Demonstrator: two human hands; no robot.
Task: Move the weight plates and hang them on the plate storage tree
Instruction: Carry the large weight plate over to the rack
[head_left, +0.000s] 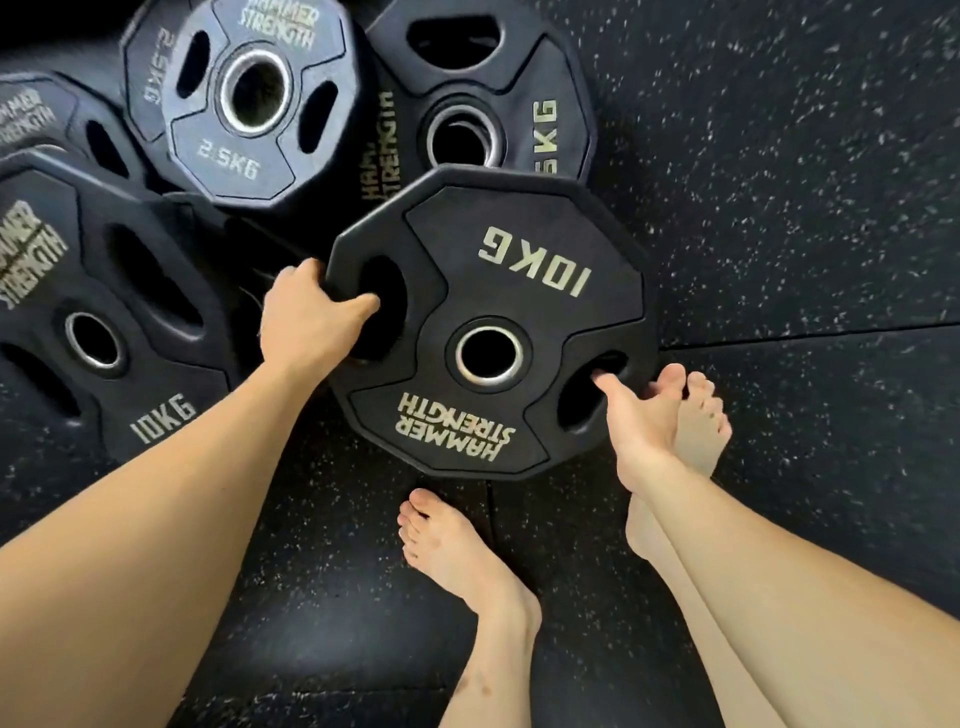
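Head view, looking straight down at a dark speckled rubber floor (779, 182). A black 10KG plate (488, 322) marked "HAMMER STRENGTH" sits in the middle of the view, held flat-face-up between both hands.

Left hand (306, 317): fingers wrapped over the plate's left rim, thumb hooked into the left grip slot. Firm hold on the plate.

Right hand (636, 410): thumb tucked into the right grip slot, fingers curled under the rim (their tips hidden beneath the plate). Also gripping the plate.

Whether the plate is lifted or resting on the floor cannot be told from this angle.

Behind it, on the floor: a 2.5KG plate (249, 98) lying on others, a 5KG plate (478, 93) partly overlapped by the held plate's upper edge, a second 10KG plate (104, 322) at left, one more plate (47, 114) at far left, blurred.

Two bare feet below: left foot (457, 561), right foot (696, 431) just beside the right hand.
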